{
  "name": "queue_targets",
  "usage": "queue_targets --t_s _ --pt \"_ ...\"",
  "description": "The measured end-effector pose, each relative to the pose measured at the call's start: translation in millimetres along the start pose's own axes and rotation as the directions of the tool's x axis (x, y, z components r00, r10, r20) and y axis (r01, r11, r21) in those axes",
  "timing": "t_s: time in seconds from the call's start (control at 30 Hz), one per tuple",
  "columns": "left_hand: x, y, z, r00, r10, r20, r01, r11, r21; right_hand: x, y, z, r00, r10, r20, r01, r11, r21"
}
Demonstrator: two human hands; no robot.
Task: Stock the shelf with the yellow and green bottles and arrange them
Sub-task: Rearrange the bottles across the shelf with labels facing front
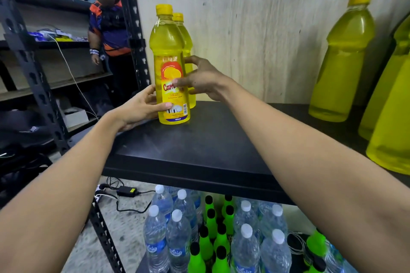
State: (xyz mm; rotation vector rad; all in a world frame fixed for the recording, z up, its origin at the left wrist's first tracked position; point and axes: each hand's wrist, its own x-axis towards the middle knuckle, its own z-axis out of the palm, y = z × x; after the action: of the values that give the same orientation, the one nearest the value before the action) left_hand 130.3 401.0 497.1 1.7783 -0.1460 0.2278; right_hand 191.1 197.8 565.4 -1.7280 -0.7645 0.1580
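At the far left a neighbouring rack with cluttered shelves and a person standing beside it lie outside the work, and the black upright post (133,29) marks the left limit of the shelf (199,144) being stocked. Just right of that post the left hand (142,107) cups the lower left side of the front yellow bottle (172,68), thumb across the label's base and fingers curled behind, probably to steady the foot while the label is turned to face out. The bottle stands upright on the board, close to the left edge, with a second yellow bottle (185,35) directly behind it and touching or nearly so, which reads as the start of a front-to-back row. The right hand (199,78) wraps the front bottle's right side at mid-height, fingers narrow and closed on it, index reaching toward the rear bottle. Right of the hands the dark board is bare across its middle, giving plenty of room for further rows, and its near edge is unguarded, so bottles should sit back from it. At the far right more yellow bottles (346,57) stand along the wall. Below the shelf, green bottles (221,239) wait among clear water bottles (177,239).
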Motion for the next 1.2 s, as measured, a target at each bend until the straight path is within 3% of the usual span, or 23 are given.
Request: queue_targets --t_s 0.23,0.4,1.2 --pt "-11 -4 -13 1.0 0.001 0.028 0.002 0.996 -0.093 2 12 15 0.993 -0.021 -0.118 0.013 0.998 -0.068" --pt "-12 -5 -1 0.996 0.06 -0.067 -0.042 0.969 0.242 -3 13 32 0.959 -0.079 -0.274 0.033 0.985 -0.169" --pt "-19 -4 -10 0.983 0.054 -0.176 0.007 0.943 0.333 -4 16 47 0.966 -0.073 -0.249 0.044 0.992 -0.119"
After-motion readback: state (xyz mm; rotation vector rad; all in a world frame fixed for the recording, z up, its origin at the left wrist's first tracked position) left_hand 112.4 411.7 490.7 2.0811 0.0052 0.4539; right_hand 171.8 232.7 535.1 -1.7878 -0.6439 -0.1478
